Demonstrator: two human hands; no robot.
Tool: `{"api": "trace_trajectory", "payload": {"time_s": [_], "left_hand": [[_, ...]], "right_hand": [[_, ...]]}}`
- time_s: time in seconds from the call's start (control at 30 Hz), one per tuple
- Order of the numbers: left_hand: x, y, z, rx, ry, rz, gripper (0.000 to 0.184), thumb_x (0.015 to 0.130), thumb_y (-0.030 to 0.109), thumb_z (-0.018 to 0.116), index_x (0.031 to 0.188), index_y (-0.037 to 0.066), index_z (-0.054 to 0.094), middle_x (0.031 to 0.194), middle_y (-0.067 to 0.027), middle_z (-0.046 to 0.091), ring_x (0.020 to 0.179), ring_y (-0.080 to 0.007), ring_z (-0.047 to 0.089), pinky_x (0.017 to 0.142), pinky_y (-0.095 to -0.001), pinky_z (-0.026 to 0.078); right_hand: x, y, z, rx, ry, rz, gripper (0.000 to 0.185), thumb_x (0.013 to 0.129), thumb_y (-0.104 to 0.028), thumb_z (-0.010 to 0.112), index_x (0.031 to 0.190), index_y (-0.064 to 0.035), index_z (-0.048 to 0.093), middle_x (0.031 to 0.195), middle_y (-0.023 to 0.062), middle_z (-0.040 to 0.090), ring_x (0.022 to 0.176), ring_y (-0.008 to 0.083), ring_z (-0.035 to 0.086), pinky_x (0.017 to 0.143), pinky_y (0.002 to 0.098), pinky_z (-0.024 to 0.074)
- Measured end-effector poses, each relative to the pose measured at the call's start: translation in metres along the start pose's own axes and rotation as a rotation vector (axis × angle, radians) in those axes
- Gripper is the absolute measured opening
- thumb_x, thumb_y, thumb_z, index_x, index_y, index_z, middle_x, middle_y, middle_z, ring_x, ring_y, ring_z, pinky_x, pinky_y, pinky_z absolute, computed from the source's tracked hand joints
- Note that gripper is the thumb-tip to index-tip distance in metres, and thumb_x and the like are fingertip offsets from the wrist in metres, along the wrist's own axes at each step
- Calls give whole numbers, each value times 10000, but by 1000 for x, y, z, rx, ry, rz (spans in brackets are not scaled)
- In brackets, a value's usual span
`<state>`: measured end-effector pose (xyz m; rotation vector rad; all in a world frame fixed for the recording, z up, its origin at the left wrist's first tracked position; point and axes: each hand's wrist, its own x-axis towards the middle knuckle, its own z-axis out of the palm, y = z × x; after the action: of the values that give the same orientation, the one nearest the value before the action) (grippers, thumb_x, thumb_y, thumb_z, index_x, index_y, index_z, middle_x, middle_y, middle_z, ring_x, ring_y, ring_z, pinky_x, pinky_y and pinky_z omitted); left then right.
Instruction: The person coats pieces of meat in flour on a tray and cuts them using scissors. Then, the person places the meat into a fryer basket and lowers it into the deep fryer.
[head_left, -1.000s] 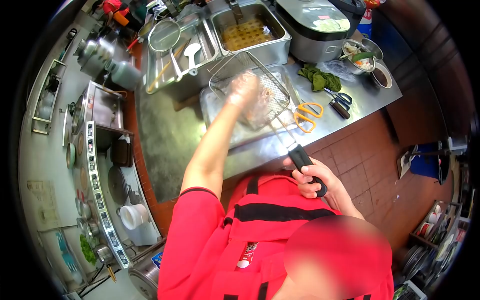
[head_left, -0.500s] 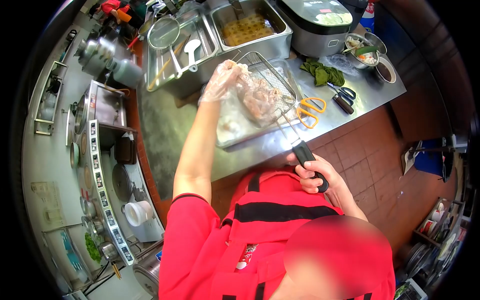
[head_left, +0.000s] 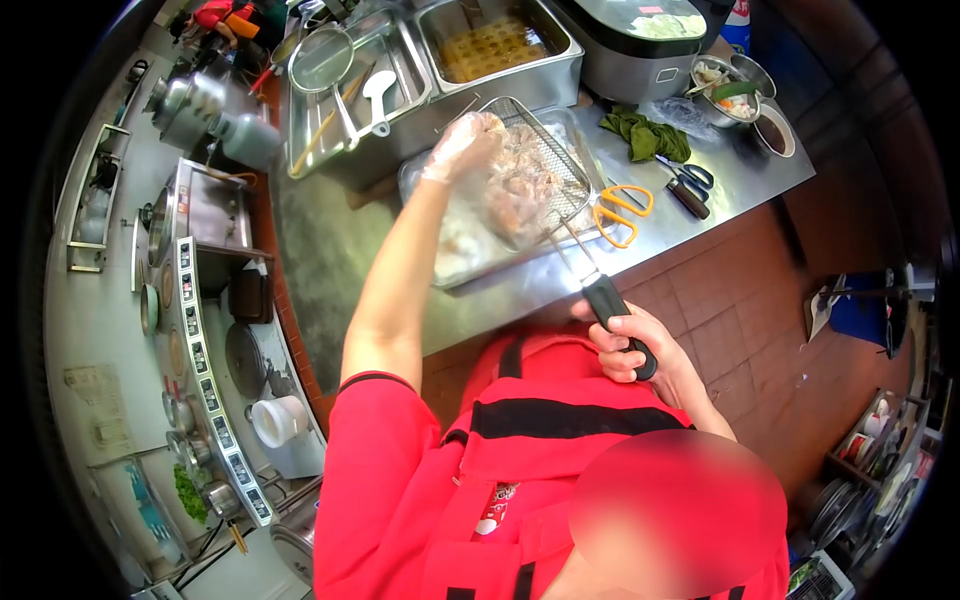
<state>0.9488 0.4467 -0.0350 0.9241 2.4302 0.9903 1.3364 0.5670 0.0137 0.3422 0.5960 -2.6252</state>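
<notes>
My left hand (head_left: 466,147), in a clear plastic glove, reaches over the left side of a wire-mesh basket (head_left: 570,175). Its fingers are blurred and partly hidden against the food. Pale, coated pieces that look like raw meat (head_left: 522,195) lie at the basket and below it. Under them is a shallow tray (head_left: 455,272) with white powder-like material inside. My bare right hand (head_left: 630,345) is wrapped round the basket's black handle, close to my body. Orange-handled scissors (head_left: 622,215) lie just right of the basket.
Behind the tray stand a metal pan of brown liquid (head_left: 500,50) and a pan with a strainer (head_left: 321,60) and white scoop (head_left: 378,100). A rice cooker (head_left: 640,65), crumpled green cloth (head_left: 645,138), dark-handled scissors (head_left: 690,180) and food bowls (head_left: 725,95) sit to the right.
My left hand has moved right and slightly up, further over the basket. More of the meat pieces shows beside it. My right hand keeps its grip on the handle, nearly still.
</notes>
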Motion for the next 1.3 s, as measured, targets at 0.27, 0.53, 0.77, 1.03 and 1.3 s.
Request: {"api": "trace_trajectory", "payload": {"time_s": [0.27,0.53,0.77,1.03,1.3], "left_hand": [[-38,23,-5,680,-68,363,209,821,182,617,978,80,710,948,-164,699,826,-320,689,753,-406,567],[-45,37,29,1055,-164,415,172,769,100,613,881,26,722,942,-193,688,882,-309,699,750,-432,570],[-40,56,-22,587,-272,152,452,740,175,673,1185,93,682,1190,-156,667,1130,-318,614,965,-402,495],[-35,35,-11,137,-362,116,409,846,222,685,1202,25,645,952,-123,705,840,-181,628,770,-325,510],[-35,50,8,207,-289,321,382,877,238,659,1186,14,641,1037,-186,695,965,-268,664,864,-377,512]], "right_hand": [[-1,-4,-3,-3,-55,-29,406,978,-196,536,1337,-27,451,694,-25,352,443,44,345,392,238,303],[-10,-4,2,-2,-76,-28,423,971,-192,540,1343,-15,442,692,-13,361,437,46,343,383,239,310],[-7,3,-2,13,-74,-55,416,972,-186,533,1342,-18,444,691,-20,349,438,44,335,388,236,301],[-12,0,-6,-6,-50,-71,405,976,-188,528,1339,-24,453,689,-27,339,440,38,338,391,231,298],[-16,-3,-5,6,-57,-82,411,977,-192,529,1345,-27,449,694,-22,341,448,41,349,391,228,307]]}}
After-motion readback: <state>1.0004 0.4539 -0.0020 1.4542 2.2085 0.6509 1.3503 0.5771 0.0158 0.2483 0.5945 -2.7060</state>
